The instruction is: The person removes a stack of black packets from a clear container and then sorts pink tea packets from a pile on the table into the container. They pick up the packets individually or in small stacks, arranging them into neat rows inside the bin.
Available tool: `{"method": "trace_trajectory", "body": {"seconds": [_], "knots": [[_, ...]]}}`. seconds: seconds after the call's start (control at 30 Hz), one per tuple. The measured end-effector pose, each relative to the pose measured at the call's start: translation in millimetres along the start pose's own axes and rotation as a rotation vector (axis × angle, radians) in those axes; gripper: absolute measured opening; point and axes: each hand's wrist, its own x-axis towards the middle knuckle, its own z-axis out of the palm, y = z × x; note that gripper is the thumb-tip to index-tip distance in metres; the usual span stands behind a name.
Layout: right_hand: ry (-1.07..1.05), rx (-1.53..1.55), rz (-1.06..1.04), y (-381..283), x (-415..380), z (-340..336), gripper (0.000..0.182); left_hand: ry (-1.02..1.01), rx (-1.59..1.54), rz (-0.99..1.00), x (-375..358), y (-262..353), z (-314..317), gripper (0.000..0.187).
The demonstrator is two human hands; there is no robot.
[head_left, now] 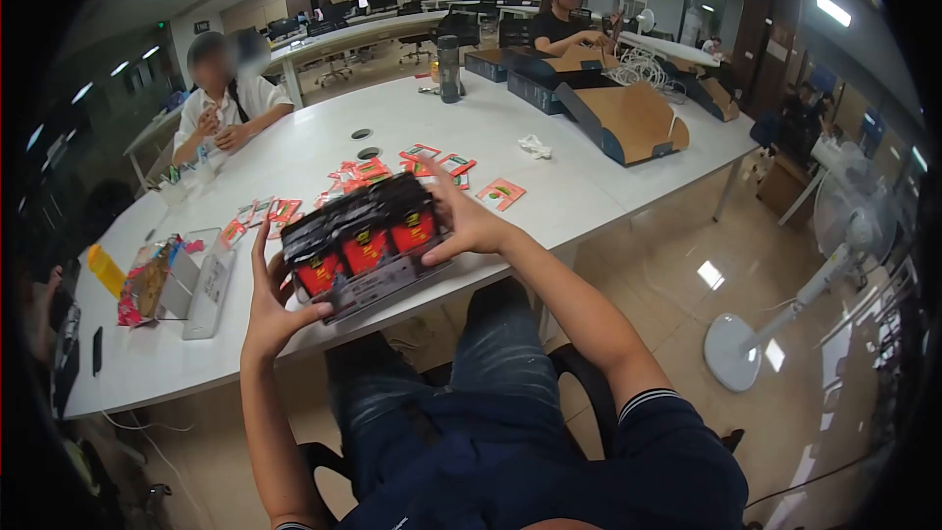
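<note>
Two half-open hands [267, 319] [473, 223] clasp one box [381, 284] showing three red-fronted black packets [367, 253].

Busy across the white table [422, 123]! Red sachets [368, 173] lay strewn through the middle, a lone sachet [501, 194] sat off right, a crumpled tissue [535, 146] just beyond; the dark bottle [448, 77] stood upright farther back, an open cardboard box [628, 118] sprawled right, and leftward lay a slim black object [97, 351]!
</note>
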Motion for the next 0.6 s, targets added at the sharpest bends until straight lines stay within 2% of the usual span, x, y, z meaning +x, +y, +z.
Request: {"method": "trace_trajectory", "body": {"seconds": [0.1,0.2,0.27,0.47,0.6], "knots": [[0.196,-0.004,-0.139,-24.1,-37.2,-26.6,0.153,-0.124,0.005,0.084,26.7,5.2,35.1,0.145],[0.424,-0.043,-0.299,-54.3,-83.7,-49.7,0.144,-0.213,0.2,0.24,45.5,7.6,62.1,0.137],[0.57,-0.108,-0.36,-59.8,-120.2,-80.5,0.135,-0.215,0.334,0.249,43.2,9.9,62.8,0.128],[0.95,-0.296,-0.277,-79.1,-213.9,-135.7,0.119,-0.069,0.699,0.28,-17.0,-4.9,-8.6,0.105],[1.034,-0.488,-0.229,-68.1,-234.8,-148.6,0.117,0.096,0.956,0.212,-77.5,13.6,-57.6,0.095]]}}
